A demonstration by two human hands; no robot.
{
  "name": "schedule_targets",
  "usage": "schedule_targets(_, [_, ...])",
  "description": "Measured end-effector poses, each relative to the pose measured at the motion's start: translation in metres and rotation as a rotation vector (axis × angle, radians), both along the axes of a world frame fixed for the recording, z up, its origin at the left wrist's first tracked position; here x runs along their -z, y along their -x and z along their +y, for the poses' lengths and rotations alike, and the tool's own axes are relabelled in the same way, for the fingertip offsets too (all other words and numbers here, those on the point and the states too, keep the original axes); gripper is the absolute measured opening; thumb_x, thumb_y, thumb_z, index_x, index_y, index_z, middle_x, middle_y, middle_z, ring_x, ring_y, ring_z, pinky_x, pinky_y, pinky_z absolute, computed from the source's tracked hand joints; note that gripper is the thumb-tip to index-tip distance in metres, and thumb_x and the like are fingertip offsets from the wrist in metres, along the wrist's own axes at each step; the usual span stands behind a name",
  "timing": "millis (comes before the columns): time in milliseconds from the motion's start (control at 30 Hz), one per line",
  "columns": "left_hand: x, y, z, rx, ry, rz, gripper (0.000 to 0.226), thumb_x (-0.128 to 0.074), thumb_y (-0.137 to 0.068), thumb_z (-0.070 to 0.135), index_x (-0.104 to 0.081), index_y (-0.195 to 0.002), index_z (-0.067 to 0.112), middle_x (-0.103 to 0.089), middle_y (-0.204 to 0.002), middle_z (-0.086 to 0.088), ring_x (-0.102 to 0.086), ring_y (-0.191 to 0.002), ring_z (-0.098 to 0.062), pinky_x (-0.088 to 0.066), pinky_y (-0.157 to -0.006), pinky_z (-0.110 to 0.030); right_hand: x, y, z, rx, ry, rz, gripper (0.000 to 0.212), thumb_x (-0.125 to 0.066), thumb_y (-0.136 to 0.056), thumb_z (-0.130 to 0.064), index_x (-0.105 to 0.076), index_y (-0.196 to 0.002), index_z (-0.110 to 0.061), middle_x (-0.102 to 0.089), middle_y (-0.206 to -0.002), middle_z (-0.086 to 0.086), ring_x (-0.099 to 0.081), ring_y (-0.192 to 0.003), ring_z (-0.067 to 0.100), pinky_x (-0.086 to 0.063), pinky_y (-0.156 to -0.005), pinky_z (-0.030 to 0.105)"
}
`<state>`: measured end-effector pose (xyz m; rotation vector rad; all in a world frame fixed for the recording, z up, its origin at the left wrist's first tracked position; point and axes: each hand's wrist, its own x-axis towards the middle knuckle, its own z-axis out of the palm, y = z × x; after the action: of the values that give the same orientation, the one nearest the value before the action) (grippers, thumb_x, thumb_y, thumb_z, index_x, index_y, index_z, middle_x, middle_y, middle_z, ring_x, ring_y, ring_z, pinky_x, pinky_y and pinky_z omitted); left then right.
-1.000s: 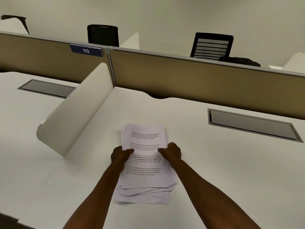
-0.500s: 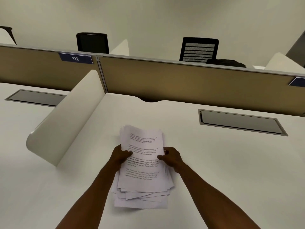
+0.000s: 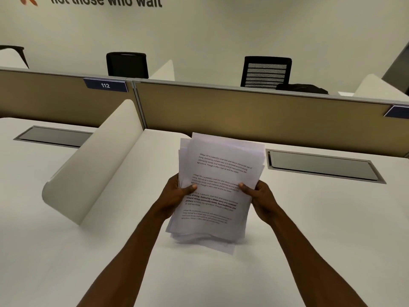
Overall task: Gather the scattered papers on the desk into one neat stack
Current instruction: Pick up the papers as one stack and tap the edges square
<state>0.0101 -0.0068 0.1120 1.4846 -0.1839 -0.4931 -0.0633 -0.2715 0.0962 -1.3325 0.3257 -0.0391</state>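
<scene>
A pile of white printed papers (image 3: 221, 171) is held up, tilted toward me, over the white desk (image 3: 309, 218). My left hand (image 3: 177, 193) grips its left edge, thumb on the top sheet. My right hand (image 3: 259, 196) grips the right edge the same way. The sheets are uneven: several corners stick out at the bottom and along the top. I cannot tell whether the lower edge touches the desk.
A curved white side divider (image 3: 93, 165) rises to the left of the papers. A tan partition (image 3: 243, 111) closes the back of the desk. A grey cable hatch (image 3: 323, 165) is set in the desk at right; another (image 3: 53, 136) lies at left.
Both hands have lifted the pile from lying flat on the desk to a raised, tilted position, and the camera has looked up a little.
</scene>
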Motion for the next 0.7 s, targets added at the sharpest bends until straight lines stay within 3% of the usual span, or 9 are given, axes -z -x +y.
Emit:
schedule_targets(233, [-0.014, 0.014, -0.028, -0.082, 0.086, -0.096, 0.043, -0.073, -0.081, 0.012, -0.062, -0.121, 0.003, -0.072, -0.116, -0.018, -0.070, -0.102, -0.040, -0.058, -0.084, -0.053, -0.039, 0.018, -0.003, 0.167, 0.116, -0.195, 0.019, -0.063, -0.091, -0.007, -0.066, -0.110, -0.007, -0.075, -0.103, 0.007, -0.074, -0.088, 0.022, -0.061, -0.072, 0.032])
schedule_targets(300, [-0.008, 0.020, -0.029, -0.068, 0.075, -0.096, 0.044, -0.075, -0.079, 0.014, -0.064, -0.121, 0.006, -0.072, -0.116, -0.017, -0.070, -0.104, -0.037, -0.058, -0.086, -0.054, -0.030, 0.026, -0.004, 0.166, 0.140, -0.195, 0.019, -0.069, -0.088, -0.009, -0.068, -0.107, -0.010, -0.076, -0.103, 0.007, -0.074, -0.091, 0.025, -0.061, -0.074, 0.036])
schedule_targets(433, [0.013, 0.035, -0.030, -0.045, -0.047, -0.092, 0.047, -0.080, -0.076, 0.024, -0.066, -0.121, 0.016, -0.074, -0.114, -0.009, -0.072, -0.104, -0.030, -0.057, -0.088, -0.057, 0.006, 0.041, 0.003, 0.108, 0.239, -0.088, 0.044, -0.081, -0.078, -0.015, -0.064, -0.119, -0.013, -0.073, -0.113, 0.006, -0.072, -0.100, 0.025, -0.061, -0.081, 0.042])
schedule_targets(700, [0.015, 0.046, -0.037, -0.134, -0.019, -0.069, 0.039, -0.080, -0.074, 0.017, -0.071, -0.112, 0.016, -0.076, -0.108, -0.009, -0.073, -0.101, -0.032, -0.059, -0.086, -0.055, 0.027, 0.046, 0.019, 0.200, 0.215, -0.051, 0.026, -0.070, -0.087, -0.009, -0.066, -0.110, -0.020, -0.074, -0.109, 0.006, -0.070, -0.100, 0.029, -0.060, -0.081, 0.039])
